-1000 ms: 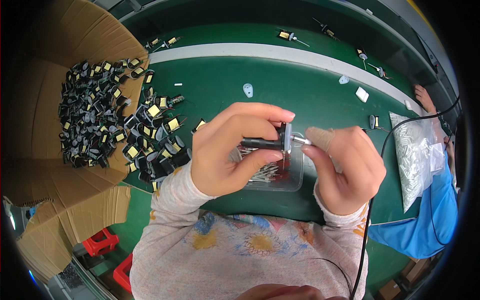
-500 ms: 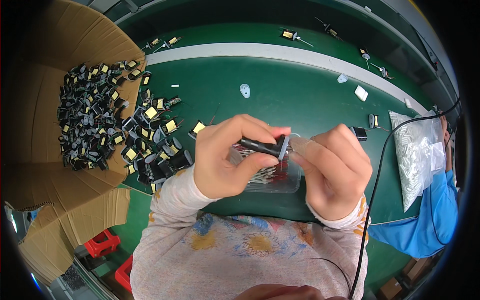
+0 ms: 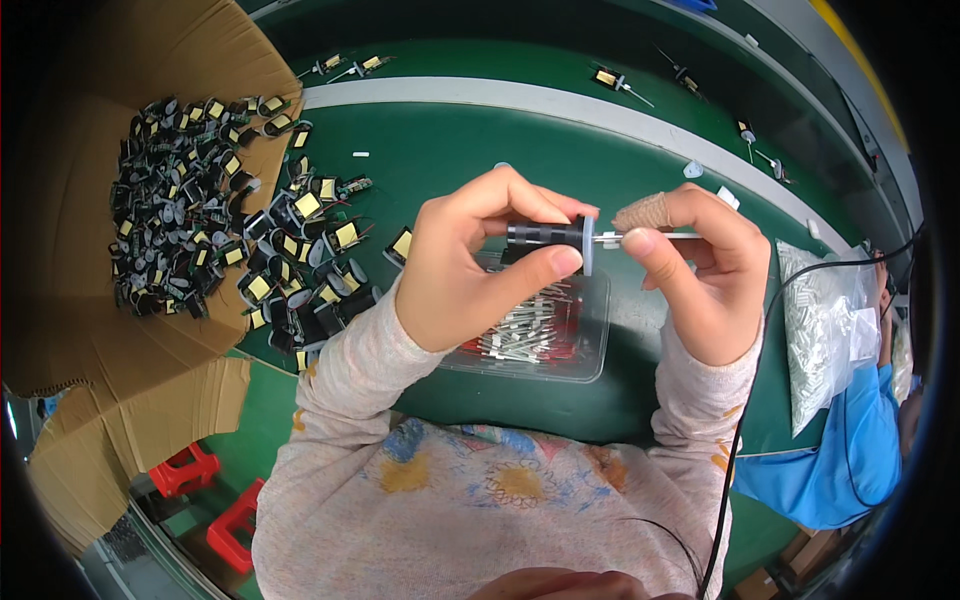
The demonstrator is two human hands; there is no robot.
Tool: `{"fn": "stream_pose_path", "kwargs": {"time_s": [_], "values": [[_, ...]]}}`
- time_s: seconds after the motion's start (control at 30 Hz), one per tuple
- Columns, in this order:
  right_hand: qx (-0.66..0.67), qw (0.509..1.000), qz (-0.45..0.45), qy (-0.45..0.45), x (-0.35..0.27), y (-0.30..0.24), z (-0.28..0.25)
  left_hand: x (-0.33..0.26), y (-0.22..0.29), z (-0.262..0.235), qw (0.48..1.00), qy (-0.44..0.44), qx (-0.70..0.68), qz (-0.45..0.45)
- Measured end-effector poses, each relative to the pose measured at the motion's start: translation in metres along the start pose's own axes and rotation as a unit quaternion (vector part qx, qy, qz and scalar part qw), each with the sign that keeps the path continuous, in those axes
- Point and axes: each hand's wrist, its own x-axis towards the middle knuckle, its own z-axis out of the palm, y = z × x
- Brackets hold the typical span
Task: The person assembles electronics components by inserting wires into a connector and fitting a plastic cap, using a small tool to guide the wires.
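Observation:
My left hand point(image 3: 470, 265) grips a small black cylindrical part point(image 3: 545, 235) with a pale round flange at its right end. My right hand point(image 3: 700, 270) pinches a thin metal pin point(image 3: 650, 237) that enters the flange; its index finger wears a tan wrap. Both hands hover above a clear plastic tray point(image 3: 590, 350) holding several metal pins with red ends. The tray rests on the green table point(image 3: 450, 150).
A pile of black parts with yellow tape point(image 3: 290, 250) spills from an open cardboard box point(image 3: 70, 250) at the left. A clear bag of small parts point(image 3: 825, 330) lies at the right, beside another person's blue sleeve point(image 3: 850, 460). Loose parts point(image 3: 610, 80) sit on the far belt.
Both hands have lifted and turned the part, so the black cylinder now lies level with the pin pointing right. The right fingers have shifted along the pin.

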Motion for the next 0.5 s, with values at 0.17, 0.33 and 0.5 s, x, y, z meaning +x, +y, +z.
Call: {"fn": "stream_pose_path", "kwargs": {"time_s": [0.17,0.33,0.5], "values": [[0.045,0.998,0.018,0.046,-0.001,0.008,0.018,0.000,-0.009,0.000,0.996,0.045,-0.071,0.010],[0.050,0.997,0.020,0.054,0.014,0.018,0.026,0.006,-0.014,-0.012,0.999,0.040,-0.003,0.019],[0.006,0.993,-0.023,0.112,0.100,0.108,0.010,0.015,-0.020,-0.076,0.932,0.168,0.313,0.073]]}}
